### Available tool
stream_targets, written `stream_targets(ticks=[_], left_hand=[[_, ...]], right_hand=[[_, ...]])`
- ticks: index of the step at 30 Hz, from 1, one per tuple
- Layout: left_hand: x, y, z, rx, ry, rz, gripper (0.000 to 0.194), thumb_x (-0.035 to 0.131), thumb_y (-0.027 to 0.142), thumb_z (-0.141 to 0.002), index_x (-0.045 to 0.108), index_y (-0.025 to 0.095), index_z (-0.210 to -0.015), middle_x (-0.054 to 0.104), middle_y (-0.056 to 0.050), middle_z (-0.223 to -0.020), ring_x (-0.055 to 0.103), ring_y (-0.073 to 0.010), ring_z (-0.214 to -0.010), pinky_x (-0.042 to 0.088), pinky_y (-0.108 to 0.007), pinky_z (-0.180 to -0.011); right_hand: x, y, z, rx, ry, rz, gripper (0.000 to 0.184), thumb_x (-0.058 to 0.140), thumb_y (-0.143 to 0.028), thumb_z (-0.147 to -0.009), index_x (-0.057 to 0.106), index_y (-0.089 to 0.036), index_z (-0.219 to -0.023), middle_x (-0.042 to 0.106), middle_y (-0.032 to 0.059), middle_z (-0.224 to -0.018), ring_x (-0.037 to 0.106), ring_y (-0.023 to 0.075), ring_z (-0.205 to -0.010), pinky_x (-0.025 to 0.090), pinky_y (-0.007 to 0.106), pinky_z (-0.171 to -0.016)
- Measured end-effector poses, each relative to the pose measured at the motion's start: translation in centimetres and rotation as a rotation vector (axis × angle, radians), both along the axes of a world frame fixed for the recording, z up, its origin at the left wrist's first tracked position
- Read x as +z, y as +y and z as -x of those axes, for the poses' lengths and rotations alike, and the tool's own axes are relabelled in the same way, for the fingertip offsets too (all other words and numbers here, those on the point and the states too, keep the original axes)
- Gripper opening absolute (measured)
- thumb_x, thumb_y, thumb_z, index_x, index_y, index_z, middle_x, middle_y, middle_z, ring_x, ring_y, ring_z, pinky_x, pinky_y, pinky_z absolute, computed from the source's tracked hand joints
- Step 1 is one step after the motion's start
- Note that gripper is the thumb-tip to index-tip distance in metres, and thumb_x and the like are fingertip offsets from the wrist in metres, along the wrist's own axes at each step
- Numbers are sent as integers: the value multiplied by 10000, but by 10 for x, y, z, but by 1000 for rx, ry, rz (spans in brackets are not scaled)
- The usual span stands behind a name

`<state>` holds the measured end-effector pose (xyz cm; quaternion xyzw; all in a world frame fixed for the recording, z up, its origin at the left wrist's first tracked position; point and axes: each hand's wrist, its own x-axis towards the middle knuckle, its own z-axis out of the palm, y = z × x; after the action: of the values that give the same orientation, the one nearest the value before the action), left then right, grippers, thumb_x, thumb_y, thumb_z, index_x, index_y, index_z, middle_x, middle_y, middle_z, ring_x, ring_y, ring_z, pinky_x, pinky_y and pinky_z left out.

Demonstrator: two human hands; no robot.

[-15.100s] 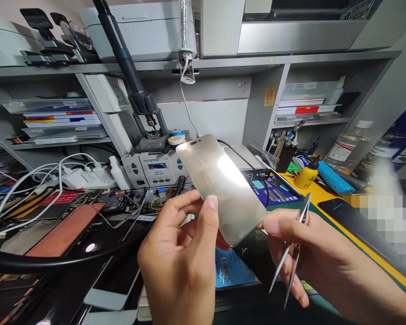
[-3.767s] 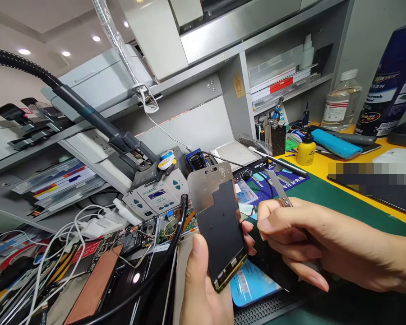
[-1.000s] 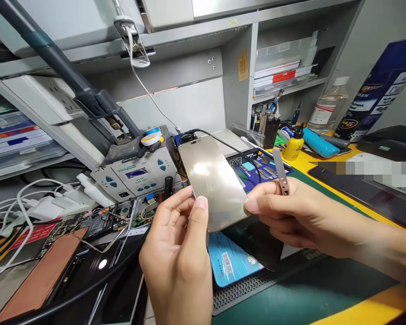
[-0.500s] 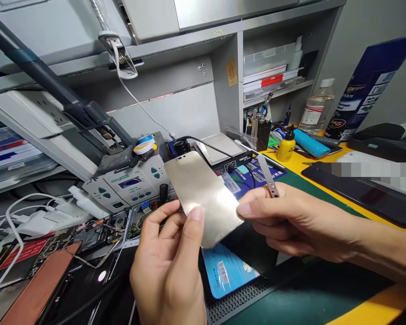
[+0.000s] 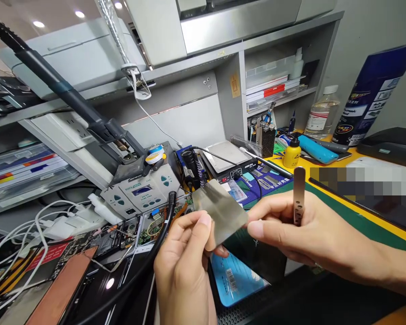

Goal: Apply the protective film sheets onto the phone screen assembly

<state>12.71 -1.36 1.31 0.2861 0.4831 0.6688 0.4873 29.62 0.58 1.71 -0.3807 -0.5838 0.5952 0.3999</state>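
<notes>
A left hand point(image 5: 186, 268) is clamping a thin metallic panel point(image 5: 225, 212) at its eight o'clock edge; a right hand point(image 5: 311, 232) is clasping metal tweezers point(image 5: 299, 194), fingertips point(image 5: 256, 229) touching the panel's three o'clock corner. I'm thinking uneven pulling could crease it, or a loosening grip drop it toward the blue packet point(image 5: 235, 282) at six o'clock. Its smooth, round-cornered face is gleaming dully.

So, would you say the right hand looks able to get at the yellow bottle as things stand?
Probably not just yet: the right hand holds metal tweezers and seems to grip a corner of the metallic panel, though the yellow bottle itself looks unobstructed.
</notes>
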Motion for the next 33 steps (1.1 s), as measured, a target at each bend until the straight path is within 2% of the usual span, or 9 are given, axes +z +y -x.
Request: stream_targets(ticks=[5,10,12,16,22,25,28,31,33], left_hand=[[0,1,-4,-12,-45,20,209,815,251,-747,692,146,-879,582,36,-546,517,-91,-451,467,-204,-453],[-6,1,-4,-103,-51,-16,413,848,298,-724,648,159,-1058,718,-21,-733,576,-108,-493,463,-214,-452],[-9,0,-5,-125,-29,-47,484,855,347,-723,620,157,-1101,716,-19,-728,581,-108,-497,478,-223,-485],[-12,-1,-9,-124,27,-109,491,812,397,-779,576,174,-1147,719,-31,-749,602,-127,-519,469,-230,-488],[-14,-6,-20,-14,141,-202,496,746,457,-841,541,189,-1204,714,-28,-807,615,-126,-527,460,-247,-497],[-18,-8,-22,81,278,-221,494,695,508,-874,543,192,-1222,735,-74,-933,697,-193,-767,529,-295,-700],[-21,-10,-21,111,341,-228,478,653,525,-897,545,207,-1238,731,-103,-1046,694,-275,-1021,520,-371,-869],[-21,-12,-21,79,317,-248,461,655,511,-899,539,231,-1245,725,-100,-1068,679,-304,-1087,530,-383,-865],[-20,-12,-22,56,294,-265,459,676,498,-890,532,244,-1245,725,-83,-1028,692,-293,-1048,545,-352,-808]], right_hand=[[3,-5,3,-19,-77,-67,318,761,-480,-833,739,-164,-799,373,-70,-492,297,74,-469,241,197,-414],[-1,-10,1,-23,-51,-138,312,702,-482,-885,733,-182,-804,373,-62,-526,270,82,-480,215,216,-418],[-2,-12,1,-44,-50,-198,299,700,-463,-897,744,-187,-790,423,-50,-534,285,79,-479,228,210,-414],[0,-14,4,-115,-63,-388,259,661,-389,-922,774,-189,-801,670,28,-659,491,105,-519,386,193,-449],[-3,-16,9,-243,-149,-730,142,664,-233,-901,796,-206,-855,717,8,-619,608,133,-483,462,199,-434],[-6,-19,10,-265,-147,-836,111,686,-182,-889,787,-227,-888,730,-25,-634,639,123,-473,480,187,-431],[-7,-23,10,-268,-128,-925,136,685,-122,-872,761,-227,-913,739,-46,-669,657,98,-500,513,155,-485],[-8,-26,12,-358,-137,-1043,148,685,-122,-861,730,-218,-965,725,-50,-661,620,84,-475,505,159,-489],[-9,-26,13,-439,-167,-1108,148,692,-134,-856,721,-209,-980,716,-42,-646,587,85,-447,468,175,-444]])
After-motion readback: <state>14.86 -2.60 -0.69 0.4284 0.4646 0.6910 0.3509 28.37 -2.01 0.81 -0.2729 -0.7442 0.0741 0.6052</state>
